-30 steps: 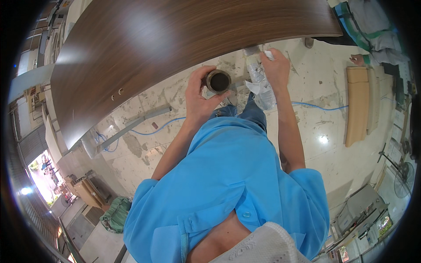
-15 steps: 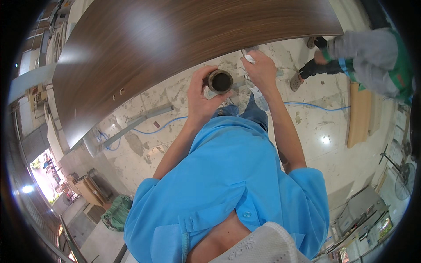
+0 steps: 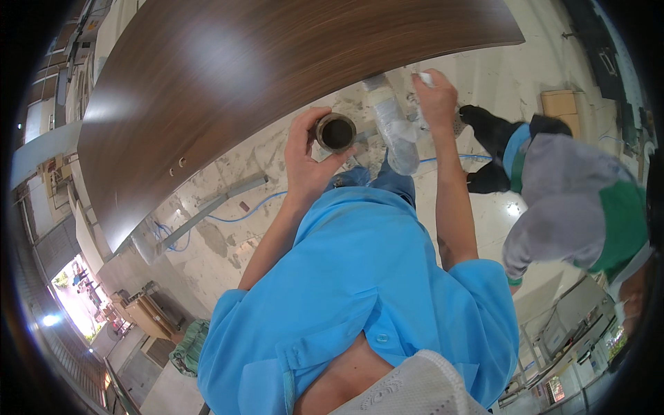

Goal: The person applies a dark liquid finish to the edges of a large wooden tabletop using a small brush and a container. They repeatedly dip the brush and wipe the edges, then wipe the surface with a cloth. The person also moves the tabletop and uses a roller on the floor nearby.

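Observation:
My left hand [image 3: 304, 149] is wrapped around a small round cup [image 3: 337, 133] with a worn brownish rim and a dark inside. It is held upright below the front edge of a dark wood-grain panel [image 3: 228, 83]. To its right, my raised right hand [image 3: 440, 100] is closed on a small white wad [image 3: 427, 79] that looks like cloth or tissue. A thin tip seems to show beside the wad, but I cannot tell what it is. Between my hands stands a post wrapped in clear plastic [image 3: 395, 128], close to my right wrist.
A co-worker in a grey and green top [image 3: 574, 194] bends close by on my right. On the floor lie a blue hose [image 3: 242, 216] and a grey metal bar [image 3: 214, 205]. A cardboard box [image 3: 559, 107] stands at the far right.
My right hand has moved right, away from the panel's edge, uncovering more of the wrapped post. My left hand with the cup has shifted slightly left. The co-worker has come closer on the right.

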Action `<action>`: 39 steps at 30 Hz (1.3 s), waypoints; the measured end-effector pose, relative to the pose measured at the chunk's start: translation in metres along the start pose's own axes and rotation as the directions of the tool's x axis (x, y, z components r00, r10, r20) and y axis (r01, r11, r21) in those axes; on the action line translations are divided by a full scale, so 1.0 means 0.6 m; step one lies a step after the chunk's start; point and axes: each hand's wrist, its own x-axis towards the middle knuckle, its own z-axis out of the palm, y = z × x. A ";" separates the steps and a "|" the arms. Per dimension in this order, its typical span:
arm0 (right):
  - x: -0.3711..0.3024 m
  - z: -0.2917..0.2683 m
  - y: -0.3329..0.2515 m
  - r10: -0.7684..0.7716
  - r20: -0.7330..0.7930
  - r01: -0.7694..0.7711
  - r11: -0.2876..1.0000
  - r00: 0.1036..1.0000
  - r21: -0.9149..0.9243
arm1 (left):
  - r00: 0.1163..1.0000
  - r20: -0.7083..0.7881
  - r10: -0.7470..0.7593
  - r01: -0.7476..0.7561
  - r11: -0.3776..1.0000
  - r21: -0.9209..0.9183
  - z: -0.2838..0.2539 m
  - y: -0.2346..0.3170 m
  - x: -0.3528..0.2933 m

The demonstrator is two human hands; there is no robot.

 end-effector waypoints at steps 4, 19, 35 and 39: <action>0.003 -0.006 -0.003 -0.089 0.071 0.084 0.994 0.994 0.069 | 1.000 0.008 0.013 -0.013 1.000 0.022 0.006 0.004 0.003; -0.008 -0.034 0.022 0.055 0.128 -0.080 0.977 0.990 0.199 | 0.998 0.062 -0.015 0.015 1.000 -0.003 0.013 0.010 0.001; 0.018 -0.025 0.028 -0.203 0.094 0.186 0.969 0.975 0.163 | 0.998 0.057 0.014 -0.012 1.000 -0.029 0.130 0.055 0.041; 0.014 -0.023 0.026 0.020 0.153 -0.045 0.985 0.988 0.164 | 0.999 0.032 0.035 -0.035 0.999 0.007 0.146 0.061 0.043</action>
